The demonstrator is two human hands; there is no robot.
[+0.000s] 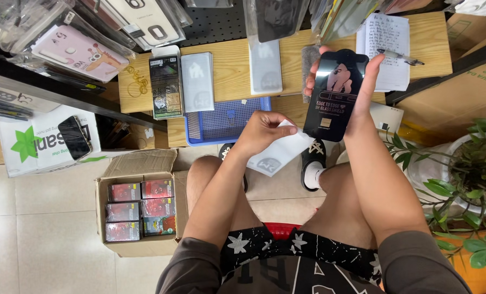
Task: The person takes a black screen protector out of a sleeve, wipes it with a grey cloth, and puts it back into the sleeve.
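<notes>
Head view, one frame

Item: black pack (335, 93), flat, glossy, upper centre-right of the frame. Held upright in the right hand (357, 92); thumb along its left edge, fingers up its right edge, palm behind. The hand is half closed round the pack's long sides, gripping by the edges only.

Item: white sleeve (278, 149), flat, centre of the frame, just below and left of the pack, its upper end touching or tucked behind the pack's lower left corner; which of the two cannot be told. Pinched at its top corner by the left hand (262, 130), thumb and forefinger closed on it, other fingers curled.

Handling, by judgement: both pieces look light, thin and stiff. The pack's gloss suggests a slippery face, so the long edges are the sound place to hold. If it carries glass it would be brittle under bending. The sleeve looks like card or film, likely to crease if squeezed mid-panel; a corner or edge suits it.

Surroundings: wooden bench (232, 71) across the top; blue tray (221, 122) on its lower shelf, centre; notebook (387, 43) with pen (401, 56), upper right; open carton (139, 209) of small red boxes on the floor, lower left; plant (460, 179), right edge
</notes>
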